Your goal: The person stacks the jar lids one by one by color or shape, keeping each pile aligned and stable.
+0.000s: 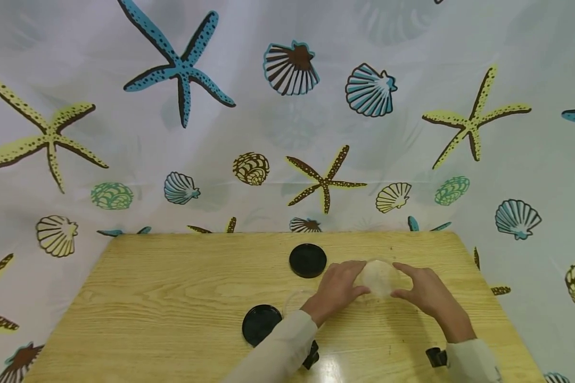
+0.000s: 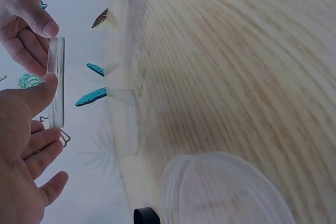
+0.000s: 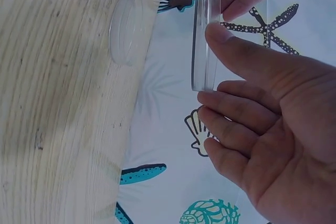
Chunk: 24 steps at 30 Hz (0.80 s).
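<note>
Both hands hold a clear petri dish (image 1: 380, 279) above the right half of the table, one at each side. My left hand (image 1: 337, 287) grips its left rim between thumb and fingers, and my right hand (image 1: 426, 291) pinches the opposite rim. Edge-on in the left wrist view, the held dish (image 2: 56, 82) stands off the wood. In the right wrist view the thumb of my right hand (image 3: 273, 108) lies against the dish's flat side, fingertips at its lower edge. Beneath and beyond it, another clear dish (image 3: 126, 31) sits on the table.
A clear dish (image 1: 297, 302) lies by the left wrist, partly hidden by it. Two black round dishes (image 1: 308, 260) rest on the wooden table (image 1: 172, 282); the nearer black dish (image 1: 261, 324) is partly covered by the left sleeve. A cloth printed with shells and starfish hangs behind.
</note>
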{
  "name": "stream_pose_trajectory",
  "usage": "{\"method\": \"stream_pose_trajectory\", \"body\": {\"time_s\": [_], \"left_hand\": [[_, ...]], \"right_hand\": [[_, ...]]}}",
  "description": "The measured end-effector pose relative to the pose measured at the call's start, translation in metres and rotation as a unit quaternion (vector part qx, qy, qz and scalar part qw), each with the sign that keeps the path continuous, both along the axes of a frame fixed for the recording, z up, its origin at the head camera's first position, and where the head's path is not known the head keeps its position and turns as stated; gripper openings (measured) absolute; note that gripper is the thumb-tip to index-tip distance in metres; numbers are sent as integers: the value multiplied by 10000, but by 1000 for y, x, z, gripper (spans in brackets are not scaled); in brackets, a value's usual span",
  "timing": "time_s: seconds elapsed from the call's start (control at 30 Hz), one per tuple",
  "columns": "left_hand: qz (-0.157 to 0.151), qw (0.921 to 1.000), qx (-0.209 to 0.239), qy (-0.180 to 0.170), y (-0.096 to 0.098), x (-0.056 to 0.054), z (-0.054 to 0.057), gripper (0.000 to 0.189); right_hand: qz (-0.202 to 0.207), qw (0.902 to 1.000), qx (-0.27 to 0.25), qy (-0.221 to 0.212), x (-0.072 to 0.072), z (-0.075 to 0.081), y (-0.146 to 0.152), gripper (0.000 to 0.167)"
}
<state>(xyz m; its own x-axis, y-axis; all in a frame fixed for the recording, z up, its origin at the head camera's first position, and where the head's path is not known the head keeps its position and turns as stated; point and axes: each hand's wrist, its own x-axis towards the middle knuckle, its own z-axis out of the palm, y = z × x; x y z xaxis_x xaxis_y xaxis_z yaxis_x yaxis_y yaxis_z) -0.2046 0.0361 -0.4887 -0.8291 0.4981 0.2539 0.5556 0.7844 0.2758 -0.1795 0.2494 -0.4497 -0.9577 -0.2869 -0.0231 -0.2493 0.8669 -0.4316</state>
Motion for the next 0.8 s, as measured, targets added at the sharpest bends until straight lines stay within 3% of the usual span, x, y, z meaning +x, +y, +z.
{"method": "stream_pose_trajectory", "body": {"time_s": [0.4,0.5,0.8], "left_hand": [[47,10000,-58,65,-29,3,7,59],[67,9999,103,19,-38,5,8,57],[183,9998,109,57,-64,10,6,57]], "right_hand": [[149,9998,-129,87,-3,-1,-24,64],[201,9997,-142,93,-5,-2,-32,64],[381,9986,-372,76,-9,-5,-53,64]]}}
